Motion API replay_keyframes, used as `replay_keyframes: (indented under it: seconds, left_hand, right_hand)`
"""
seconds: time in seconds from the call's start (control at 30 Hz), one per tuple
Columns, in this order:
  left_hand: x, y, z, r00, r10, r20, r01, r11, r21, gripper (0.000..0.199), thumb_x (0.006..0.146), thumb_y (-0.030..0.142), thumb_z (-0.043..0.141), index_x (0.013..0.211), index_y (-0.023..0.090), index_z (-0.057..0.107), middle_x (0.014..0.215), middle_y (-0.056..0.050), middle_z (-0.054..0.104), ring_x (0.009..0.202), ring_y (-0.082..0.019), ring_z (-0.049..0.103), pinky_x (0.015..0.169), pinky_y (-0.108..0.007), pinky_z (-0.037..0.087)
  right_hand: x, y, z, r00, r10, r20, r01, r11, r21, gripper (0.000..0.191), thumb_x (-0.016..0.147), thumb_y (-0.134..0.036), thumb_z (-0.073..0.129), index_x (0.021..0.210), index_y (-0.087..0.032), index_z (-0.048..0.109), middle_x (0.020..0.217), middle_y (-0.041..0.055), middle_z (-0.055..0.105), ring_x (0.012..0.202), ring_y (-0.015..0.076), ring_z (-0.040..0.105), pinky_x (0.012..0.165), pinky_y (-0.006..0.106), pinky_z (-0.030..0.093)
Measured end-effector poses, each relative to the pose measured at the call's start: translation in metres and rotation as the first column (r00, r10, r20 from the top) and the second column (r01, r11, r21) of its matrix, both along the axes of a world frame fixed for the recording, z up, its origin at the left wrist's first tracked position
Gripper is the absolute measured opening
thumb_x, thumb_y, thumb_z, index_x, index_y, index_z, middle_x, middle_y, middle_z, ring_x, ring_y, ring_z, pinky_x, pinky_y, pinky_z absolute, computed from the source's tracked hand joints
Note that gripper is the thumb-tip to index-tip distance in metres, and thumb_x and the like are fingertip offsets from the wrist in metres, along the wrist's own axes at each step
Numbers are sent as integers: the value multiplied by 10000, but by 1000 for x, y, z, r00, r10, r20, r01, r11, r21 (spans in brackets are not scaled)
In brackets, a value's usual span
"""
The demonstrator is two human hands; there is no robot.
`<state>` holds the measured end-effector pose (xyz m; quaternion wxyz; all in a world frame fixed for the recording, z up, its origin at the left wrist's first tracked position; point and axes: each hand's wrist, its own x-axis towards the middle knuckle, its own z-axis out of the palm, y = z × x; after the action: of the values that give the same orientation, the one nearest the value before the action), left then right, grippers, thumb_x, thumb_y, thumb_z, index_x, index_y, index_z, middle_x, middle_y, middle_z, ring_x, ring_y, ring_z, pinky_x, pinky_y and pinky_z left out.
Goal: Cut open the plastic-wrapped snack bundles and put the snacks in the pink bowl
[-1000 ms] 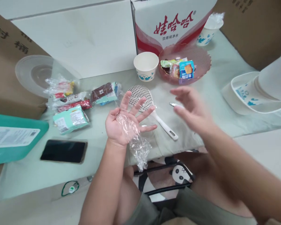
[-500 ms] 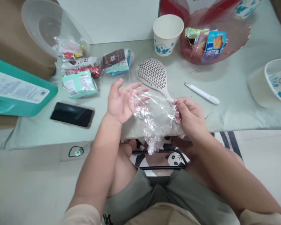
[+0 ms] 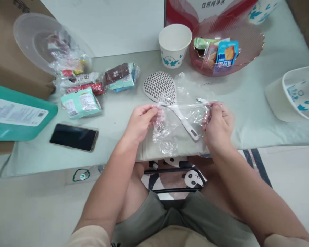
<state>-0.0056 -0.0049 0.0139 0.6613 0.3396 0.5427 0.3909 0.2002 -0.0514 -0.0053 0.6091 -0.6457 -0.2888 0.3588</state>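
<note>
Film point(image 3: 180, 106) is stretching between left hand point(image 3: 142, 121) and right hand point(image 3: 218, 125), both pinching its edges, above the skimmer point(image 3: 161, 87).

Light's kinda flat and cool, moderately bright, with soft shadows under the bowl point(image 3: 243, 51). Little glints pop off the clear plastic point(image 3: 181, 116). Both hands look slightly soft, and the wide view stretches stuff near the edges.
</note>
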Motion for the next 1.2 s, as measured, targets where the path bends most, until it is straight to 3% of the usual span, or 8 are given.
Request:
replay_keyframes:
  seconds: [0.13, 0.2, 0.3, 0.43, 0.63, 0.73, 0.93, 1.2]
  left_hand:
    - [-11, 5, -1, 984, 156, 91, -158, 987, 20, 260, 887, 401, 653, 1008, 174, 688, 847, -46, 714, 698, -138, 694, 606, -231, 569]
    - [-13, 0, -3, 994, 5, 111, -14, 997, 81, 596, 790, 522, 768, 1285, 237, 598, 1175, -101, 709, 903, -208, 734, 679, -294, 617]
    - [-11, -9, -11, 974, -202, -106, 219, 959, 178, 1072, 605, 326, 927, 1531, 341, 386, 1512, -148, 522, 1064, -246, 699, 682, -283, 609]
    - [-10, -8, -17, 924, -46, -379, 123, 976, 182, 719, 779, 135, 668, 1472, 239, 505, 1331, -137, 667, 833, -153, 690, 563, -211, 528]
    - [-25, 6, 3, 970, 231, -79, -229, 973, 26, 271, 724, 128, 493, 921, 106, 678, 781, -101, 761, 602, -149, 700, 523, -207, 534]
    - [-36, 11, 12, 957, 283, 70, -277, 957, -80, 210, 699, 163, 469, 788, 119, 653, 671, -90, 729, 528, -148, 681, 444, -185, 490]
    - [-58, 22, 25, 896, 396, 201, -357, 912, -204, 176, 770, 201, 439, 743, 154, 606, 543, -23, 626, 347, -88, 518, 289, -132, 232]
    - [-58, 25, 20, 834, 549, 53, -532, 827, -183, 192, 852, 186, 450, 674, 180, 521, 453, 34, 501, 297, -31, 278, 284, -131, 147]
  right_hand:
    - [0, 5, 0, 997, -15, -71, 12, 999, -44, 343, 919, -599, 623, 829, -271, 576, 483, -78, 442, 344, 92, 343, 328, 238, 223]
    - [-4, 7, 2, 996, -6, -91, 1, 998, -61, 362, 909, -623, 621, 832, -274, 563, 476, -80, 441, 330, 96, 339, 320, 243, 211]
    - [-9, 7, 5, 994, -1, -108, -6, 998, -67, 338, 903, -589, 627, 822, -268, 560, 473, -80, 451, 322, 97, 351, 313, 242, 206]
    - [-10, 5, 5, 995, -20, -102, 18, 1000, -18, 260, 913, -491, 624, 805, -260, 572, 479, -78, 454, 336, 94, 359, 331, 238, 245]
    - [0, 5, 0, 990, -68, -122, 70, 998, 9, 214, 894, -446, 640, 801, -257, 604, 491, -68, 441, 364, 103, 372, 347, 247, 251]
    - [1, 3, 2, 991, -35, -131, 35, 999, 0, 221, 879, -456, 633, 773, -264, 608, 488, -59, 448, 364, 107, 380, 352, 253, 257]
    - [6, 3, 7, 945, 228, -234, -258, 960, -106, 218, 763, -391, 583, 704, -206, 683, 535, 18, 591, 427, 125, 506, 404, 259, 364]
    - [14, 6, -1, 984, 137, -116, -153, 978, -142, 200, 720, -353, 565, 599, -231, 667, 501, 16, 554, 421, 129, 431, 416, 269, 339]
